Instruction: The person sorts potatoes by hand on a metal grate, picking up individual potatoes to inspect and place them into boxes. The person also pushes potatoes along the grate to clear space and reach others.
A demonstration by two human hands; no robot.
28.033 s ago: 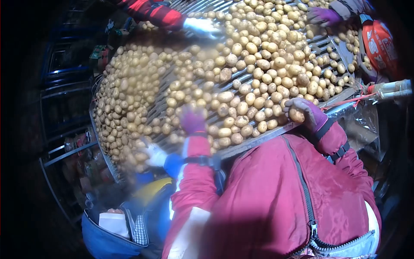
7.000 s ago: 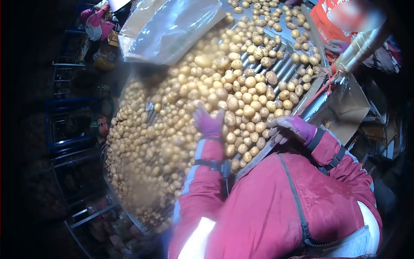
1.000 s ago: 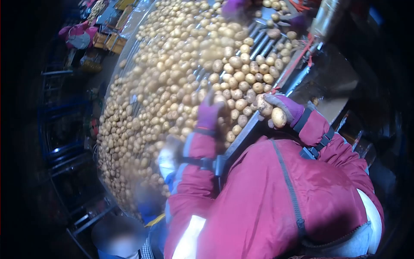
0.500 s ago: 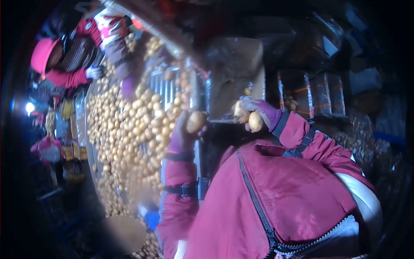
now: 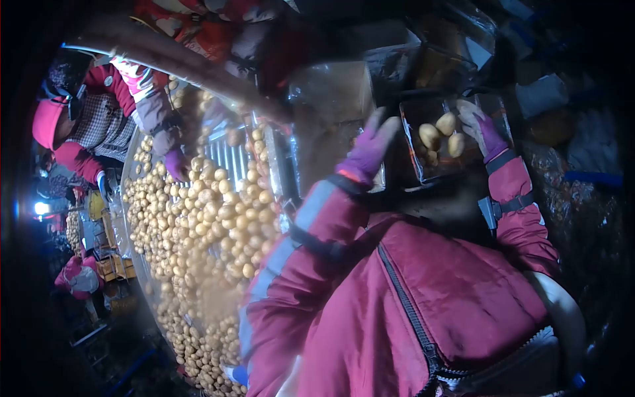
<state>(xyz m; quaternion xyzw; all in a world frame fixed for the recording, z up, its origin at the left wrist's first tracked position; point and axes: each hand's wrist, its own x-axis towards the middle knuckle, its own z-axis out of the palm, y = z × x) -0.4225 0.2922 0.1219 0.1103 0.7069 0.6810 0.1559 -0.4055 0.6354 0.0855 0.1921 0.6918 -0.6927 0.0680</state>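
Several potatoes (image 5: 430, 137) show within the rim of a lined box (image 5: 415, 157), between my two gloved hands. My left hand (image 5: 370, 145), in a purple glove with pale fingertips, is just left of this box with its fingers apart and nothing in them. At the box's right side, my right hand (image 5: 479, 129) is open, its fingers stretched towards the potatoes and none gripped. Just left of my left hand is a larger clear-lined carton (image 5: 324, 99).
A wide sorting table heaped with potatoes (image 5: 205, 225) fills the left, with metal rollers (image 5: 228, 159) near its upper part. A person in a pink hat (image 5: 49, 122) reaches over it. A metal rail (image 5: 172, 66) crosses the top left. Plastic sheeting (image 5: 555, 218) lies at right.
Both hands have moved right and up to the lined box. The potatoes they held have been let go, and several now show within its rim. The view has shifted.
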